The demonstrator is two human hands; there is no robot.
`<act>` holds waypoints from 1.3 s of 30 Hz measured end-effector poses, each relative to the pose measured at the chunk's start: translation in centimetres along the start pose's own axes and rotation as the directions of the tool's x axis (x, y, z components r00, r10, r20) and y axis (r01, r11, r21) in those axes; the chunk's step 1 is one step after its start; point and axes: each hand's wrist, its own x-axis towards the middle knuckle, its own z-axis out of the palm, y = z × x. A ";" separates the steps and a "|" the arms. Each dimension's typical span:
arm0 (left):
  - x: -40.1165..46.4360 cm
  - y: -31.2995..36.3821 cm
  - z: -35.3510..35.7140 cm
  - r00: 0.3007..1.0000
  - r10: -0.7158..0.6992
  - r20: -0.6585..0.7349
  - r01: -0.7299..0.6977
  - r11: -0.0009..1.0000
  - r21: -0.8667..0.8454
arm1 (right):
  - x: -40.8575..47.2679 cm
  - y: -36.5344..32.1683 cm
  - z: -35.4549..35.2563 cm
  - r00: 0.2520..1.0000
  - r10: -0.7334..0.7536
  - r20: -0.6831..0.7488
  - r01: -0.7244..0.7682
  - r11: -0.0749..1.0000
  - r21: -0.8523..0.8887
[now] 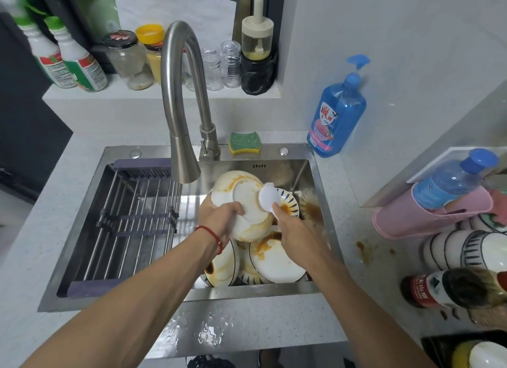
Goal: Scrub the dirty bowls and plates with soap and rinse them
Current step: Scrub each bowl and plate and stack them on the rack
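My left hand (219,216) grips a stained white bowl (244,200) by its near rim and holds it tilted over the sink (82,230), under the faucet (183,159). My right hand (290,227) holds a white spoon (270,199) against the bowl's right edge. Below lie several dirty plates with orange and brown sauce: a white plate (277,266), a black-rimmed plate (222,266), and a blue-patterned plate (289,203) behind the spoon. A green and yellow sponge (245,142) sits on the sink's back ledge. A blue dish soap bottle (336,115) stands at the right.
A metal drying rack (131,222) fills the sink's left half. Jars and bottles line the shelf (164,96) behind the faucet. On the right counter are stacked bowls (466,249), a pink holder (428,216) with a blue bottle, a sauce bottle (444,290), and sauce spills (365,252).
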 end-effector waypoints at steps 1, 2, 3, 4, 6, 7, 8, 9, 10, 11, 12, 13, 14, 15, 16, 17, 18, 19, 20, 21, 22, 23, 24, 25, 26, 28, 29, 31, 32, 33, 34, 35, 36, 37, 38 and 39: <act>-0.2 -0.2 0.4 0.999 0.024 0.022 -0.025 0.999 0.034 | 0.7 -0.5 -0.1 1.000 0.011 0.011 -0.011 0.999 0.035; -0.4 -0.4 0.8 0.998 0.049 0.048 -0.051 0.997 0.057 | 1.4 -1.2 -0.1 1.000 0.018 0.005 -0.018 0.998 0.068; -0.4 -0.5 1.0 0.996 0.062 0.070 -0.067 0.995 0.080 | 1.5 -2.0 -0.1 1.000 0.016 -0.005 -0.016 0.996 0.091; -0.4 -0.5 1.1 0.995 0.061 0.077 -0.068 0.994 0.088 | 1.4 -2.6 -0.1 1.000 -0.002 -0.002 0.002 0.995 0.101; 0.0 -0.2 0.6 0.995 0.062 0.074 -0.069 0.993 0.096 | 0.3 -3.0 -0.4 0.997 -0.073 0.039 0.068 0.992 0.110; 0.3 -0.1 0.3 0.994 0.072 0.088 -0.082 0.990 0.111 | -0.3 -2.6 -0.6 0.994 -0.091 0.059 0.084 0.990 0.116; 0.4 -0.1 0.1 0.991 0.079 0.111 -0.092 0.988 0.122 | -0.5 -2.0 -0.7 0.995 -0.067 0.071 0.060 0.993 0.101; 0.3 0.0 -0.1 0.986 0.084 0.145 -0.103 0.986 0.129 | 0.0 -1.4 -1.1 0.998 -0.021 0.065 0.017 0.998 0.068; 0.1 0.1 -0.1 0.982 0.082 0.170 -0.105 0.986 0.132 | 0.7 -1.1 -1.2 0.999 0.013 0.050 -0.014 0.999 0.037; 0.0 0.1 0.0 0.980 0.074 0.187 -0.100 0.986 0.136 | 1.1 -1.3 -1.3 0.999 0.012 0.036 -0.013 0.999 0.030; 0.1 0.3 0.0 0.979 0.065 0.194 -0.093 0.986 0.136 | 1.2 -1.8 -1.0 1.000 -0.012 0.027 0.011 0.999 0.042; 0.3 0.4 -0.2 0.979 0.057 0.196 -0.084 0.988 0.131 | 0.8 -2.3 -0.6 0.998 -0.046 0.042 0.044 0.997 0.060; 0.5 0.6 -0.4 0.980 0.050 0.194 -0.075 0.990 0.121 | 0.0 -2.4 -0.2 0.995 -0.082 0.064 0.078 0.995 0.070; 0.7 0.8 -0.7 0.980 0.048 0.192 -0.071 0.991 0.115 | -1.1 -2.2 0.0 0.990 -0.113 0.079 0.108 0.992 0.063; 0.9 0.9 -0.9 0.981 0.045 0.191 -0.068 0.991 0.114 | -1.6 -1.5 0.1 0.989 -0.115 0.094 0.112 0.993 0.036; 0.9 0.9 -1.0 0.981 0.046 0.189 -0.069 0.990 0.120 | -1.3 -0.5 -0.2 0.991 -0.084 0.103 0.083 0.997 0.007; 0.8 0.9 -0.9 0.979 0.052 0.195 -0.077 0.989 0.126 | -0.5 0.2 -0.4 0.995 -0.037 0.095 0.038 0.999 -0.012; 0.8 0.9 -0.7 0.978 0.060 0.202 -0.088 0.987 0.132 | 0.0 0.3 -0.4 0.998 -0.013 0.067 0.014 1.000 -0.009; 0.7 0.9 -0.4 0.977 0.065 0.201 -0.095 0.985 0.144 | -0.1 -0.2 -0.1 0.999 -0.013 0.033 0.013 1.000 0.005; 0.7 1.1 -0.2 0.978 0.072 0.198 -0.103 0.983 0.154 | -0.4 -1.0 0.4 0.999 -0.038 0.018 0.038 0.999 0.024; 0.9 1.2 -0.2 0.979 0.076 0.190 -0.107 0.981 0.159 | -1.1 -1.6 0.9 0.998 -0.062 0.030 0.061 0.997 0.048; 1.2 1.3 -0.3 0.979 0.082 0.186 -0.112 0.982 0.155 | -2.0 -1.8 1.4 0.995 -0.082 0.049 0.079 0.995 0.064; 1.3 1.5 -0.4 0.980 0.084 0.183 -0.112 0.982 0.150 | -2.8 -1.5 1.6 0.994 -0.084 0.068 0.080 0.995 0.058; 1.3 1.5 -0.5 0.979 0.083 0.185 -0.112 0.982 0.154 | -2.9 -0.8 1.4 0.995 -0.063 0.080 0.060 0.997 0.045; 1.2 1.5 -0.4 0.977 0.083 0.194 -0.116 0.979 0.167 | -2.1 -0.1 1.1 0.997 -0.026 0.072 0.024 0.999 0.032; 0.8 1.2 0.1 0.972 0.075 0.222 -0.112 0.981 0.158 | -0.7 0.2 0.8 1.000 0.009 0.006 -0.009 1.000 0.023; 0.7 1.0 0.4 0.970 0.076 0.230 -0.110 0.984 0.139 | -0.6 -0.3 0.8 1.000 -0.005 -0.016 0.006 1.000 0.028; 0.8 1.0 0.5 0.972 0.080 0.220 -0.107 0.988 0.112 | -1.4 -1.0 1.1 0.998 -0.064 0.023 0.063 0.997 0.046; 0.9 1.1 0.3 0.973 0.084 0.215 -0.109 0.988 0.108 | -2.1 -0.8 1.0 0.996 -0.081 0.043 0.078 0.995 0.055; 1.0 1.1 0.1 0.972 0.089 0.218 -0.115 0.988 0.106 | -2.4 -0.3 0.9 0.996 -0.074 0.054 0.072 0.997 0.037; 1.1 1.1 0.0 0.969 0.093 0.227 -0.120 0.987 0.107 | -2.2 0.3 0.5 0.997 -0.053 0.051 0.053 0.999 0.004; 1.0 1.0 0.0 0.966 0.096 0.239 -0.127 0.985 0.118 | -1.5 0.7 0.2 0.999 -0.025 0.037 0.026 1.000 -0.015; 0.9 0.9 0.1 0.963 0.097 0.253 -0.133 0.983 0.130 | -0.8 0.6 0.1 1.000 -0.002 0.011 0.002 1.000 -0.011; 0.9 0.8 0.3 0.960 0.092 0.265 -0.132 0.982 0.135 | -0.3 0.0 0.2 1.000 0.008 -0.020 -0.007 1.000 0.013; 0.8 0.7 0.4 0.959 0.081 0.272 -0.120 0.984 0.129 | 0.0 -0.8 0.2 0.999 -0.004 -0.033 0.005 0.999 0.043; 0.8 0.6 0.3 0.959 0.070 0.275 -0.105 0.988 0.116 | -0.1 -1.5 0.4 0.999 -0.033 -0.029 0.035 0.997 0.062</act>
